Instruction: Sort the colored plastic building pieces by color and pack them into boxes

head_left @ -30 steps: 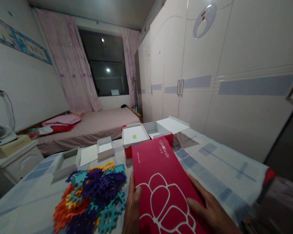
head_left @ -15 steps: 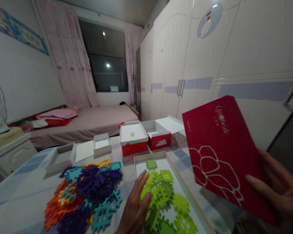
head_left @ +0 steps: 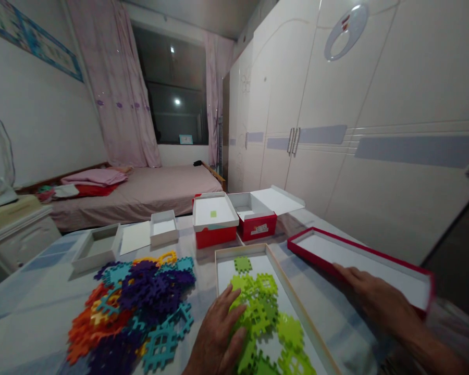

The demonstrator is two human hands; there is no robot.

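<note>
My left hand point(head_left: 221, 333) rests at the left edge of a shallow white box point(head_left: 291, 291), fingers apart and holding nothing. In that box lie several green interlocking plastic pieces point(head_left: 260, 307), close to its fingertips. At the right, my right hand point(head_left: 375, 299) grips the near rim of a red box lid point(head_left: 359, 249). The lid's white inside faces up, low over the bed-sheet-like cloth; I cannot tell whether all of it touches down. Left of my left hand is a pile of purple, orange, teal and yellow pieces point(head_left: 152, 286).
Behind stand a red box with a white top point(head_left: 214, 234), an open red box point(head_left: 257, 225) with its flap raised, a small white box point(head_left: 164, 232), a grey-white tray point(head_left: 97, 247) and a pale card point(head_left: 136, 238). A white wardrobe point(head_left: 316, 172) runs along the right.
My right hand has lowered the red lid from upright, printed side showing, to nearly flat with its inside up. My left hand has shifted slightly down beside the green pieces.
</note>
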